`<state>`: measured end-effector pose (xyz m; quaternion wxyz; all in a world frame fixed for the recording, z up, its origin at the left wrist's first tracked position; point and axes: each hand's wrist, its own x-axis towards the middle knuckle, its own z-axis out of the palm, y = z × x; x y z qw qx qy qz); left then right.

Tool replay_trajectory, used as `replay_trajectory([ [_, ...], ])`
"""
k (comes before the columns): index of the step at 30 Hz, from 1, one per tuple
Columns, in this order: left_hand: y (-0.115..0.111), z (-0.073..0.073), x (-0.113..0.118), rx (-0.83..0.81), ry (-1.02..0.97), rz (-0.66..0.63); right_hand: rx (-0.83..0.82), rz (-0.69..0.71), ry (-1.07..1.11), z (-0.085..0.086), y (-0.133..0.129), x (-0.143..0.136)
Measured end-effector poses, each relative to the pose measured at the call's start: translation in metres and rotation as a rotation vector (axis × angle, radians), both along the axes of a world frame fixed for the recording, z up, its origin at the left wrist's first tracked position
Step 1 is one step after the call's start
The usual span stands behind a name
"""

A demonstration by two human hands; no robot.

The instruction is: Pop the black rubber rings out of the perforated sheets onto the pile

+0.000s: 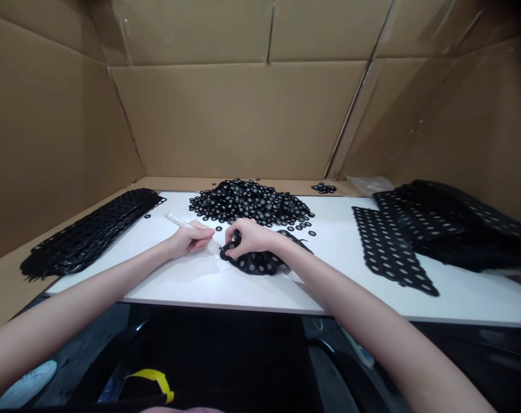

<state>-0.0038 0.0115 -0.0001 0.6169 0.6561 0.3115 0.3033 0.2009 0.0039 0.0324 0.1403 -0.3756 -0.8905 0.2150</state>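
Grips a slim white pen-shaped tool [176, 221] in the left hand [192, 238] and pinches a curled black sheet with pale round spots [260, 264] in the right hand [248, 236], over the white table [187, 287] near heaped small black rings [251, 202]

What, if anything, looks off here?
A small cluster of round black pieces sits on the cardboard strip behind the white tabletop, apart from the main pile; one piece lies alone by the left stack. Possibly spilled.
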Motion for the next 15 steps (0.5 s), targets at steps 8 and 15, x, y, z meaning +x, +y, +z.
replay_trajectory([
  [8, 0.0031, 0.0009, -0.0008, 0.003, 0.042, -0.004, 0.018, -0.002, -0.019, 0.0008, -0.0006, -0.001],
  [15, -0.0021, 0.0069, 0.0038, 0.048, 0.145, -0.05, 0.016, 0.002, -0.027, 0.0022, -0.0011, -0.0016],
])
